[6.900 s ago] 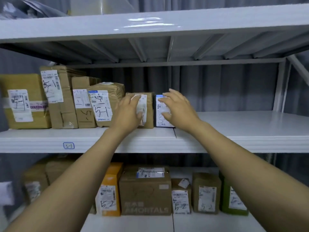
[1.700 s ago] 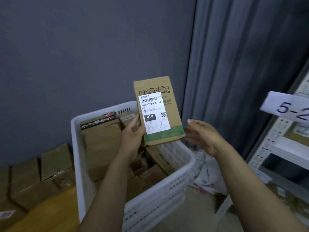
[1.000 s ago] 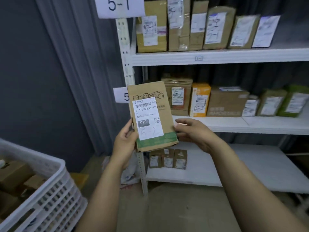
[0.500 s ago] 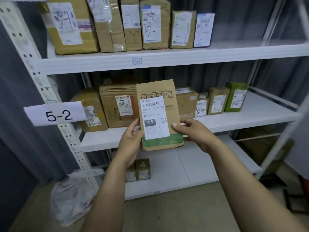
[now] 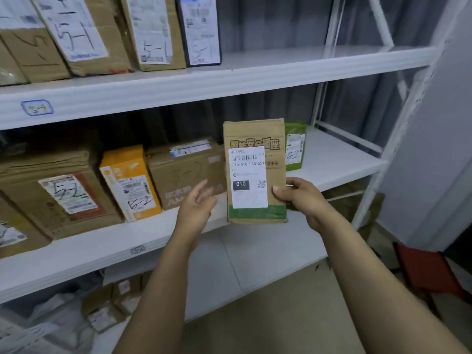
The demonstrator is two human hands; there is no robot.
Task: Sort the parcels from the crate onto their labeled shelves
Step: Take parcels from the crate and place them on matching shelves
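White steel shelving; middle shelf (image 5: 102, 249) lined with parcels marked 5-2 (image 5: 66, 195). One brown parcel (image 5: 255, 175), green band at its foot, upright before that shelf, pinched at its right edge by the right hand (image 5: 301, 198), thumb on the front. Empty left hand (image 5: 196, 205) just beside it, fingers loosely spread.

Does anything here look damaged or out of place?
Mostly tidy. The big brown box at the left of the middle shelf has a creased, crumpled top. A crumpled white bag lies low at the left.
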